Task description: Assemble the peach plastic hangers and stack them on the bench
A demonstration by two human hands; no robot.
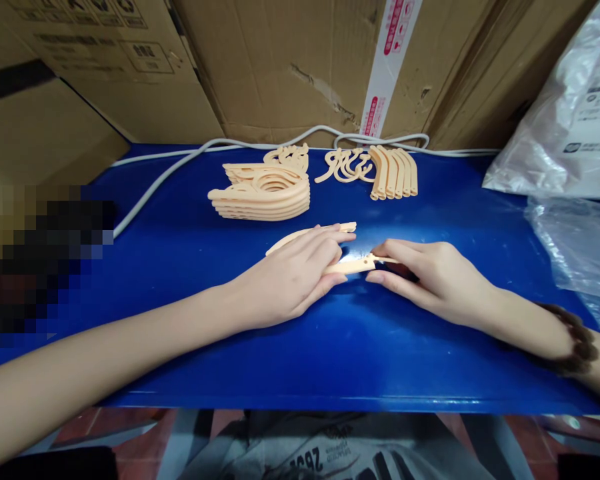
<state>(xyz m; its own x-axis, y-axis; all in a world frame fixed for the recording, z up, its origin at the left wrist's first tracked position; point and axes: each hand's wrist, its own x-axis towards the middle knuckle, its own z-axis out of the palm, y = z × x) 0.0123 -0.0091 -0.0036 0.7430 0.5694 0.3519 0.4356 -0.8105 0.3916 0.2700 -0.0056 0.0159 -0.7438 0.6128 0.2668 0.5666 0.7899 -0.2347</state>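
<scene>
Curved cream plastic hanger piece (351,267), held by the left hand (295,275), palm down over the blue table (380,373). The right hand (433,273), knuckles up, pinches a thin cream strip (387,259) at its end. Beyond lie stacked cream plastic hanger parts (265,205) (a white cable (325,128) runs behind); brown cardboard (290,40) blocks the rear.

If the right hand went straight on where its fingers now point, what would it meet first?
Most likely the nearer cream piece in the left hand; depth leaves unclear whether the right hand already touches it.
</scene>
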